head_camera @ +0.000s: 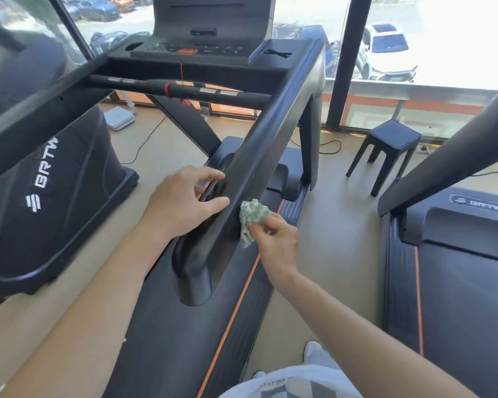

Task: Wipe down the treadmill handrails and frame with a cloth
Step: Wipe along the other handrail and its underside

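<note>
A black treadmill's right handrail (270, 139) runs from the console (210, 50) down toward me. My left hand (184, 202) rests on the rail's inner side, thumb on the top edge and fingers reaching toward the inner grip. My right hand (273, 239) pinches a crumpled green-and-white cloth (252, 216) and holds it against the rail's outer face, just right of my left hand. A crossbar (184, 90) with a red cord spans the frame under the console.
The belt deck with an orange stripe (236, 305) lies below. Another treadmill (457, 254) stands at right, and a black machine (46, 196) at left. A dark stool (388, 150) sits by the window. Cables (144, 145) trail over the floor.
</note>
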Available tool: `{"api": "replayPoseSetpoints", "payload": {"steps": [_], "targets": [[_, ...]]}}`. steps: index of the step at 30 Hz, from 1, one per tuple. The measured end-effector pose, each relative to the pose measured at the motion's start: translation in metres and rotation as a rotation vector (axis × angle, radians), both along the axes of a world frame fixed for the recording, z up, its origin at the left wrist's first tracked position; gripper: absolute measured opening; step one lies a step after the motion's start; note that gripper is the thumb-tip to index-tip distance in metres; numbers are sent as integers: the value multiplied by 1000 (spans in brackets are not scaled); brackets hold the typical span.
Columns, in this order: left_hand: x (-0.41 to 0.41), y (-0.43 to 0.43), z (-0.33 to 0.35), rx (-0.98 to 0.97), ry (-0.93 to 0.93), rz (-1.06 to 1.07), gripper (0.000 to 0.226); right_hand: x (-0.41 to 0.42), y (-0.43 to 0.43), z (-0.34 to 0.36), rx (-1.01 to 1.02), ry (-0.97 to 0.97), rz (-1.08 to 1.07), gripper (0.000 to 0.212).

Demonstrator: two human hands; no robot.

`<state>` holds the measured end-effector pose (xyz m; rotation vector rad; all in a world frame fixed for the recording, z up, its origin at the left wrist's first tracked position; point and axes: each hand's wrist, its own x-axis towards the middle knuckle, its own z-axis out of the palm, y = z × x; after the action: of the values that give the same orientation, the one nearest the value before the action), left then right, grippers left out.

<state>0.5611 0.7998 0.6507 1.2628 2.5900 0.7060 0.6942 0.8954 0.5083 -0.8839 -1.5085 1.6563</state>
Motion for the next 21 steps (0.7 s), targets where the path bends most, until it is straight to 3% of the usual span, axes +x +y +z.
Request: {"api": "replayPoseSetpoints", "payload": {"steps": [4,12,14,17,21], "targets": [[-8,36,-2,-11,0,-139,59,-23,57,13,63,-38,-39,8],[-11,77,-12,-61,60,-77,64,-43,130,30,132,-157,-66,44],[-9,75,-14,-51,63,-41,60,-39,123,25,161,-155,-30,41],[-5,75,-15,-53,79,3,57,-29,96,8,170,-106,47,10],[-1,78,-13,-5,74,67,55,-11,61,-10,139,23,133,17]]}}
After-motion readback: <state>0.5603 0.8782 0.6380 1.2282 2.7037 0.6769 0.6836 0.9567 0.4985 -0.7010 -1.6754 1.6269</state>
